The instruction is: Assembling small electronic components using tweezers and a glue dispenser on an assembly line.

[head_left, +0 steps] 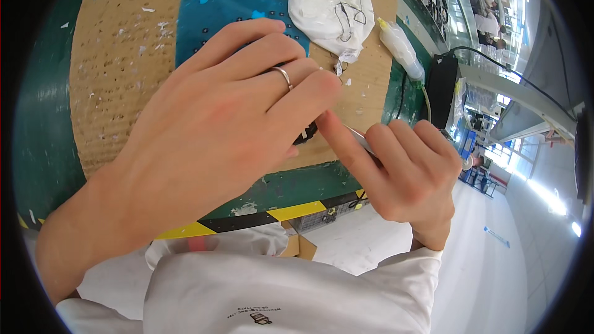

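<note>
My left hand (226, 108), with a ring on one finger, arches over the cardboard mat. Its thumb and fingers close on a small black part (305, 134) with a pale mark, mostly hidden beneath them. My right hand (402, 170) is closed around a slim, pale, metallic-looking tool (362, 140); its tip is out of sight. The right index fingertip meets the left fingers beside the black part. Beyond the left hand lies a blue sheet (216, 9) bearing several tiny dark pieces.
A white cloth-like pad (315, 9) with a thin dark looped cord (349, 15) lies on the cardboard (124, 55). To its right is a translucent squeeze bottle (401, 49) with a yellow tip. A black box (442, 89) stands at the green table's right edge; yellow-black tape (297, 211) borders the front.
</note>
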Available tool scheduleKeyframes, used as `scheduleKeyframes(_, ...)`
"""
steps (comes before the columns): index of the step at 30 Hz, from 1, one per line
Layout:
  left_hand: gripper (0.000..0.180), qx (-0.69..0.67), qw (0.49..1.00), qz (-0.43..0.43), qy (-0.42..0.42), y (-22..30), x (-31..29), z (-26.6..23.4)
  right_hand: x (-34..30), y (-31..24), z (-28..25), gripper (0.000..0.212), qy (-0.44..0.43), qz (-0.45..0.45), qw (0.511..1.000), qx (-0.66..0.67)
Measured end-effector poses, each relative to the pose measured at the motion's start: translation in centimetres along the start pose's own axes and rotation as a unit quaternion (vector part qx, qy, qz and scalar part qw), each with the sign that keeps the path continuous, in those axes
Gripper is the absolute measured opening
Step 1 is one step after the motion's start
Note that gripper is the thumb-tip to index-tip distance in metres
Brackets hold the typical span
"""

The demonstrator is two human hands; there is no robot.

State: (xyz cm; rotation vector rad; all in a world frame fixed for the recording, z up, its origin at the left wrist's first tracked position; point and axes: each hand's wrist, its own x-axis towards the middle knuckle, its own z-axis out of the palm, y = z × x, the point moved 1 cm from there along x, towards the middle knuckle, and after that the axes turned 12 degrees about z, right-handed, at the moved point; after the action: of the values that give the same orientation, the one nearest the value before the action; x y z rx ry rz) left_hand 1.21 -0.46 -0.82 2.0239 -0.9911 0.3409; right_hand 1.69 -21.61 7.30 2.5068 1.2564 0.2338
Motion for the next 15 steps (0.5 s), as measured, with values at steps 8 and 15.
scheduleKeyframes(8,0.057,-0.004,1.0,0.001,0.006,-0.07,-0.1,0.24,0.17,0.47,-0.12,0.05,-0.018,0.014,0.999,0.039)
scheduleKeyframes(15,0.058,0.001,1.0,-0.005,0.003,0.03,-0.23,0.39,0.05,0.43,-0.11,0.053,-0.051,0.02,0.998,0.034)
